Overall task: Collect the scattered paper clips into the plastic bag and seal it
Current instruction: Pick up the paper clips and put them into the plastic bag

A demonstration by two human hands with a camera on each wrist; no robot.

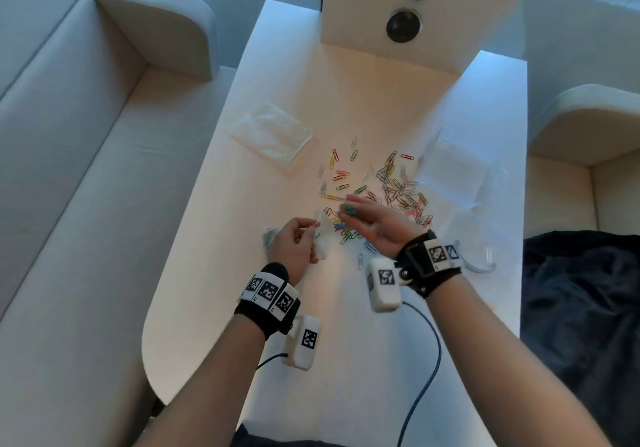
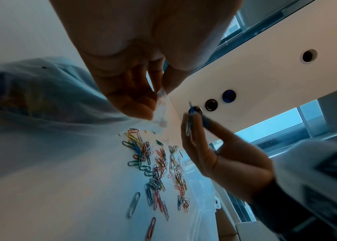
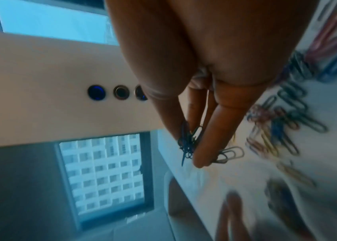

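Note:
Many coloured paper clips (image 1: 391, 187) lie scattered over the middle of the white table (image 1: 346, 100). My left hand (image 1: 313, 230) pinches the mouth edge of a clear plastic bag (image 1: 325, 237), lifted just above the table. In the left wrist view the plastic bag (image 2: 40, 101) hangs to the left with coloured clips dimly visible inside. My right hand (image 1: 346, 209) hovers beside the bag's mouth and pinches a small bunch of blue and green clips (image 3: 187, 141) between thumb and fingers. Loose clips (image 2: 157, 166) lie under both hands.
A stack of clear bags (image 1: 273, 136) lies at the table's back left. A clear plastic sheet (image 1: 450, 169) and a clear curved lid (image 1: 479, 252) sit to the right. A white console (image 1: 398, 13) with round sockets stands behind. Sofas flank the table.

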